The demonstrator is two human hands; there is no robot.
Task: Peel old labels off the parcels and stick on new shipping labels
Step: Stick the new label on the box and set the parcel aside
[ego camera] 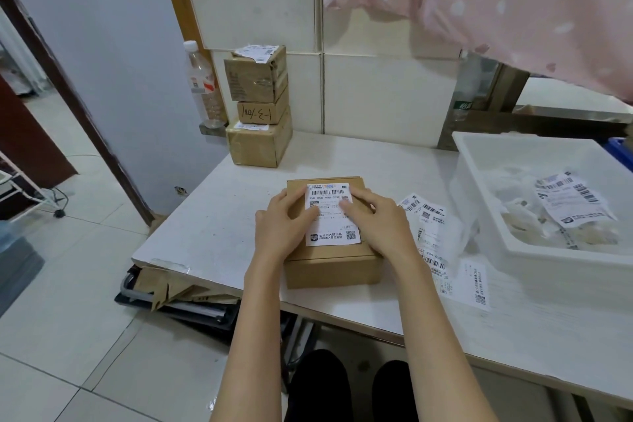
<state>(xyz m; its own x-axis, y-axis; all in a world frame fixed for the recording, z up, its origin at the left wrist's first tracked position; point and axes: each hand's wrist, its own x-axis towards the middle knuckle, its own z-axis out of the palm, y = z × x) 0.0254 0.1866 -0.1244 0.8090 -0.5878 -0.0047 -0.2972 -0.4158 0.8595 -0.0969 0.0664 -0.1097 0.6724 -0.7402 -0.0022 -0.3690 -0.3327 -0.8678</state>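
1. Where the white table (pixel 219 226) meets its near edge, a brown cardboard parcel (pixel 334 269) sits flat, seen from above by a camera on the person's head.
2. A white shipping label (pixel 331 226) lies on the parcel's top face, with a barcode near its far end and a small square code near its close right corner.
3. The left hand (pixel 282 228) lies flat on the left side of the parcel, fingers straight and spread a little, fingertips pressing on the label's left edge.
4. The right hand (pixel 375 221) lies flat on the right side in the same way, fingers straight, fingertips pressing on the label's upper right part.
5. Neither hand grips anything; both are open and press downward.
6. Just to the right of the parcel, a loose strip of printed labels (pixel 433 236) lies on the table, trailing toward the near edge.
7. Further right stands a white plastic tub (pixel 479 161) holding crumpled backing paper and a peeled label (pixel 570 202).
8. At the far left corner of the table, against the tiled wall, three more cardboard boxes (pixel 258 110) are stacked; the top one has a wrinkled label partly lifted from its top.
9. A clear plastic bottle (pixel 202 86) stands upright just left of that stack.
10. A pink curtain (pixel 496 3) with pale spots hangs at the upper right.
11. Under the table's left end, flattened cardboard (pixel 164 286) rests on a folded trolley on the tiled floor.
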